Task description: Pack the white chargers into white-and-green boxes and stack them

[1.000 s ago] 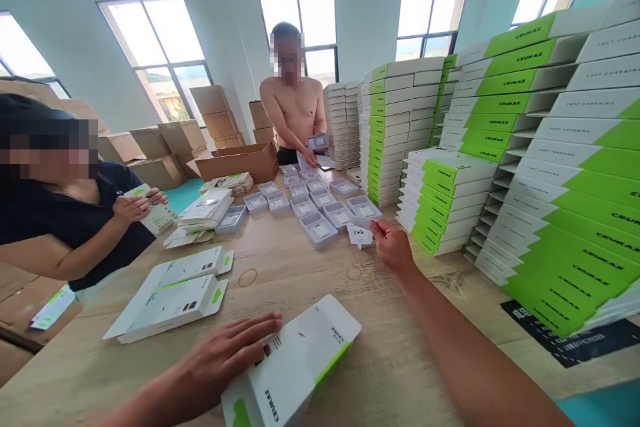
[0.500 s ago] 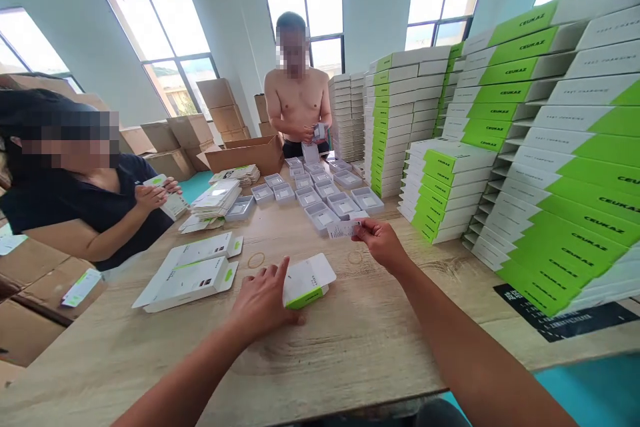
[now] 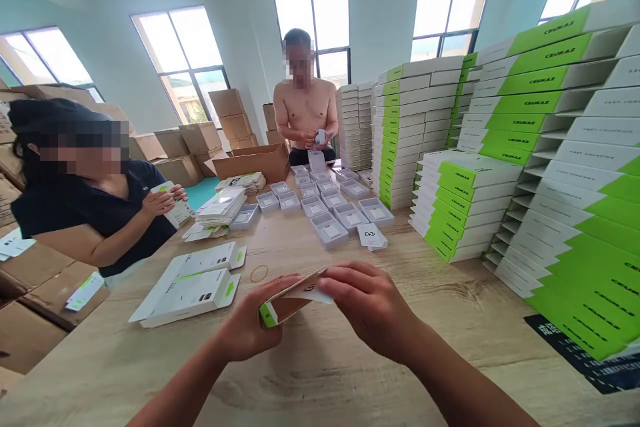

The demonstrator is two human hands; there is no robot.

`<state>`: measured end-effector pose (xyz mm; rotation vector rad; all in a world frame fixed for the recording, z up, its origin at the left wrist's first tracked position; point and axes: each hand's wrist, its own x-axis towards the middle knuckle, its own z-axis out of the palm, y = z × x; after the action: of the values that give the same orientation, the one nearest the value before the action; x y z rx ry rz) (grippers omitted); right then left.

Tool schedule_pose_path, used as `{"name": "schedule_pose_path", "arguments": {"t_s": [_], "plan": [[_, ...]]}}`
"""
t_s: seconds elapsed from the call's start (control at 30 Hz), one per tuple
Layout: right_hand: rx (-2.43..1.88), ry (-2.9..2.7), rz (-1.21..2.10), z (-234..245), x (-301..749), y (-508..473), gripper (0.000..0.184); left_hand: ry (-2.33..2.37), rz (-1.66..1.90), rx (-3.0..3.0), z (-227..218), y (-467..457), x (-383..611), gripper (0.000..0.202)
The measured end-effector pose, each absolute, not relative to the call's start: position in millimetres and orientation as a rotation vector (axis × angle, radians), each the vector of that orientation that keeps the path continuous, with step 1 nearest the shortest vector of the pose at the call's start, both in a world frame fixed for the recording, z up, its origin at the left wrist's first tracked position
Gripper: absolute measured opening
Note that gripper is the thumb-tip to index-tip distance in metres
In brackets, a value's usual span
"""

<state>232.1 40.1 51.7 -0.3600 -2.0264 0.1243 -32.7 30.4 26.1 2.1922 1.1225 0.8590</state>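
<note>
My left hand (image 3: pixel 246 321) grips a small white-and-green cardboard box (image 3: pixel 271 314) by its left side, lifted off the table and tilted, with its open side towards me. My right hand (image 3: pixel 373 303) has its fingers closed on a white printed leaflet (image 3: pixel 320 295) at the box's opening. Whether the leaflet lies partly inside cannot be made out. Beyond my hands lie several white leaflets (image 3: pixel 371 236) beside clear plastic trays (image 3: pixel 328 229). A rubber band (image 3: pixel 259 273) rests left of the box.
Flattened white boxes (image 3: pixel 187 290) lie left on the wooden table (image 3: pixel 320 387). Tall stacks of green-and-white boxes (image 3: pixel 530 103) rise on the right. One co-worker (image 3: pixel 307 110) stands across; another (image 3: pixel 100 213) at left holds a box. An open carton (image 3: pixel 260 163) stands at the back.
My left hand has raised the box from the table and tilted it. My right hand has come back towards me, bringing the leaflet to the box's opening. The view has shifted slightly.
</note>
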Motion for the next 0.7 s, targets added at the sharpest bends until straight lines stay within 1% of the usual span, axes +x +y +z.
{"name": "schedule_pose_path", "arguments": {"t_s": [0.07, 0.13, 0.17, 0.23, 0.27, 0.33, 0.43, 0.47, 0.53, 0.63, 0.7], "plan": [[-0.406, -2.043, 0.029, 43.9, 227.2, 40.7, 0.037, 1.071, 0.889, 2.220, 20.4, 32.2, -32.9, 0.073], [-0.469, -1.945, 0.101, 32.1, 226.8, 44.3, 0.045, 1.046, 0.945, 2.248, 15.7, 33.6, -35.5, 0.066], [-0.519, -1.870, 0.166, 25.4, 227.5, 48.3, 0.044, 1.025, 0.972, 2.270, 13.8, 34.0, -37.3, 0.064], [-0.702, -1.788, 0.264, 11.9, 228.2, 63.5, 0.035, 0.964, 1.013, 2.318, 10.4, 34.2, -41.0, 0.066], [-0.847, -1.835, 0.276, 5.8, 227.5, 75.0, 0.033, 0.941, 1.029, 2.330, 8.6, 34.0, -42.8, 0.069], [-1.182, -2.069, 0.242, -3.7, 222.5, 104.1, 0.039, 0.942, 1.075, 2.308, 4.2, 33.0, -46.4, 0.070], [-1.530, -2.352, 0.196, -9.4, 207.1, 149.0, 0.056, 1.019, 1.146, 2.214, -4.1, 31.5, -52.1, 0.065], [-1.577, -2.374, 0.196, -9.3, 200.6, 159.2, 0.057, 1.043, 1.158, 2.182, -6.7, 31.5, -54.3, 0.064], [-1.620, -2.395, 0.180, -7.3, 187.2, 166.1, 0.052, 1.088, 1.192, 2.130, -10.6, 32.7, -59.5, 0.064], [-1.609, -2.486, 0.162, -4.5, 171.4, 139.0, 0.046, 1.207, 1.304, 1.996, -13.0, 37.4, -68.6, 0.066], [-1.533, -2.580, 0.195, -2.9, 166.9, 106.1, 0.053, 1.298, 1.376, 1.843, -13.3, 40.8, -74.4, 0.069]]}}
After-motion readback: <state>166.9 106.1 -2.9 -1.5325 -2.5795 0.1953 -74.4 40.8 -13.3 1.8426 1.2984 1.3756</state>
